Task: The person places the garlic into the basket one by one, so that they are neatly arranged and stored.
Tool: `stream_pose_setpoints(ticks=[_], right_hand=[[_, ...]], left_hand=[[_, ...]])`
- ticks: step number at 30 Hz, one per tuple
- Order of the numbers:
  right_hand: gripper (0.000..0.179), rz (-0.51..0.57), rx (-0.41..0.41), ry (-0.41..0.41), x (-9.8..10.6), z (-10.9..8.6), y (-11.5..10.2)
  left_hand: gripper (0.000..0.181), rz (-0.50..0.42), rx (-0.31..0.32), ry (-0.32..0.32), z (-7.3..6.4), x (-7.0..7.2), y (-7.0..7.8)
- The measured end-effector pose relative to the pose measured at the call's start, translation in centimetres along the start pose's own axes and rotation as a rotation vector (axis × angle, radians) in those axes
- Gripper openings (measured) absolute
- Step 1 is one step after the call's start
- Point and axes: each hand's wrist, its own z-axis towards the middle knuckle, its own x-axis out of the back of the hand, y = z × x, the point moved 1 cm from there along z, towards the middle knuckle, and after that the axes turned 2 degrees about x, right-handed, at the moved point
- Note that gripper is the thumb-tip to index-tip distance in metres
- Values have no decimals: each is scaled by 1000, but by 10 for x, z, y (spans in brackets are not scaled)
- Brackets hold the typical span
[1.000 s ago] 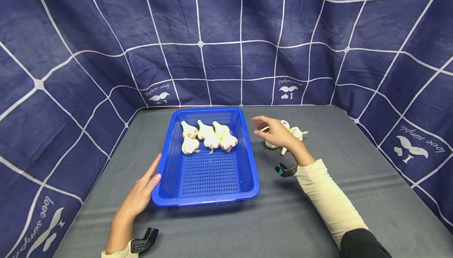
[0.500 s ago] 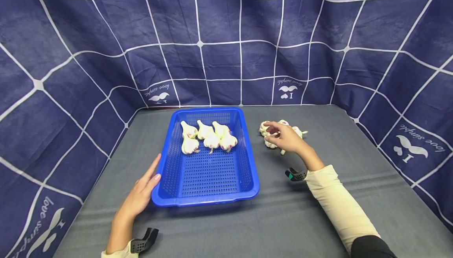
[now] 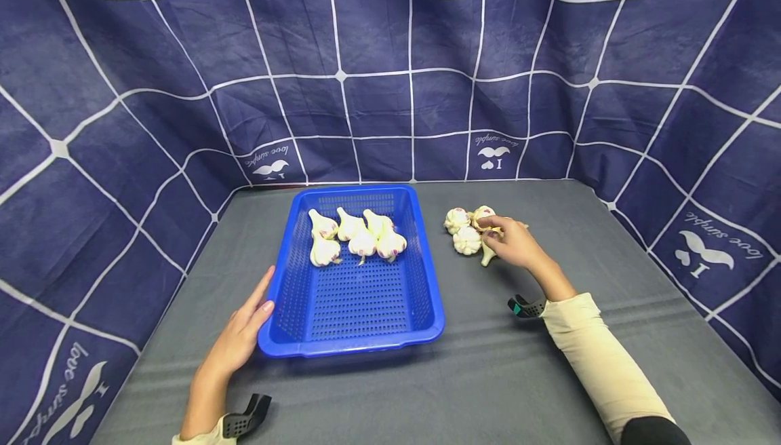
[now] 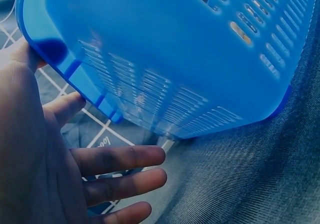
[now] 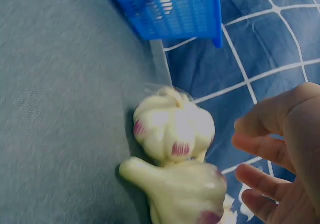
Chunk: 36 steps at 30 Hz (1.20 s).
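Observation:
My left hand [image 3: 234, 340] rests against the left rim of a blue plastic basket [image 3: 350, 349]. In the left wrist view its thumb and index finger touch the rim, and the other fingers [image 4: 125, 181] stretch out straight. Several white garlic bulbs [image 3: 363, 243] lie in the basket's far half. Right of the basket, more garlic bulbs [image 3: 467, 241] sit in a cluster on the table. Over that cluster hovers my right hand [image 3: 518, 245], its fingers loosely bent. The right wrist view shows these fingers apart from the nearest garlic bulb [image 5: 187, 189], with nothing between them.
A grey cloth [image 3: 488, 363] covers the table. Dark blue curtains [image 3: 378, 106] with white grid lines stand behind it and at both sides. The basket's near half shows bare perforated floor.
My right hand has moved right and slightly toward me, from beside the basket to over the garlic cluster, uncovering the bulbs on its left. My left hand stays at the basket.

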Motion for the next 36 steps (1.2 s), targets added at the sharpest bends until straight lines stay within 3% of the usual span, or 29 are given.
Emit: stream_pose_setpoints(ticks=[5,14,20,36], right_hand=[[31,-102,40,31,1,-7,11],[39,-78,147,3,-2,-13,23],[37,-140,112,-30,-2,-19,27],[59,-183,60,-133,-4,-37,33]], left_hand=[[56,-10,10,-3,0,0,0],[56,-21,24,-12,0,0,0],[57,-19,37,-18,0,-1,-1],[56,-10,20,-10,0,0,-1]])
